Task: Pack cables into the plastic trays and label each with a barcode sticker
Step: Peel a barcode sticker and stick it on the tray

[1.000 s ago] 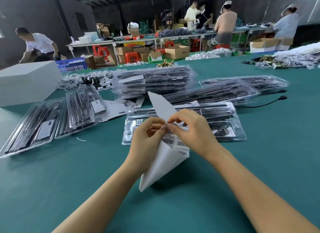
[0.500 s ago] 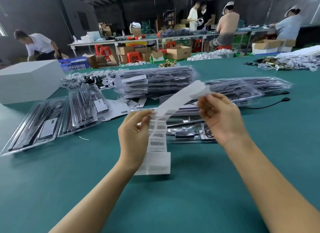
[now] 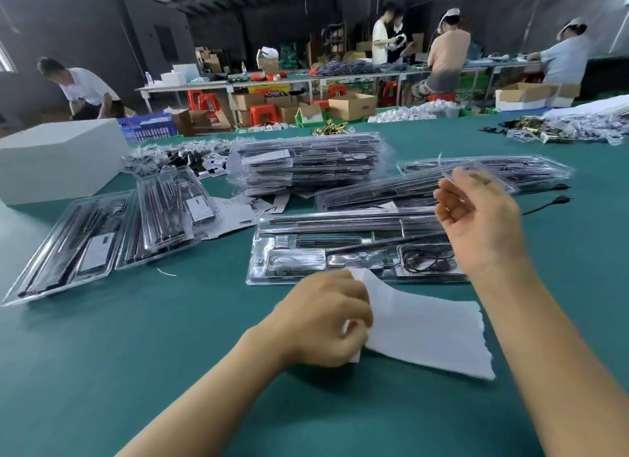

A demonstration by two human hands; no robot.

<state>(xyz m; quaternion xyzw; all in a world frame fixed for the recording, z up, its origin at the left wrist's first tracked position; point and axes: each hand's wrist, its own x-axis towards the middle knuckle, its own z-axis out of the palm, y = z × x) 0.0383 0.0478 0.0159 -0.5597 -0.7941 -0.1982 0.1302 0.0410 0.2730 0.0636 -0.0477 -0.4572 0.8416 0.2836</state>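
The left hand point(image 3: 323, 320) has lowered the sticker sheet point(image 3: 425, 334) to the tabletop point(image 3: 136, 354), still gripping it; the right hand point(image 3: 476, 215), loosely curled, seemingly carries a peeled sticker toward the tray point(image 3: 292, 262).

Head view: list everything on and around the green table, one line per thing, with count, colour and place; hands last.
Table: one, green, underneath everything.
Nearest tray: one, clear plastic, centre, black cable inside.
Tray stack: one pile, clear, behind centre.
Left trays: several, clear, labelled, left.
Far trays: several, clear, right of stack.
Sticker backing sheet: one, white, on the table near edge.
White box: one, far left.
Workers: five, background benches.
Left hand: grips the sheet's left end.
Right hand: raised above the nearest tray, fingers loosely curled; any sticker unclear.
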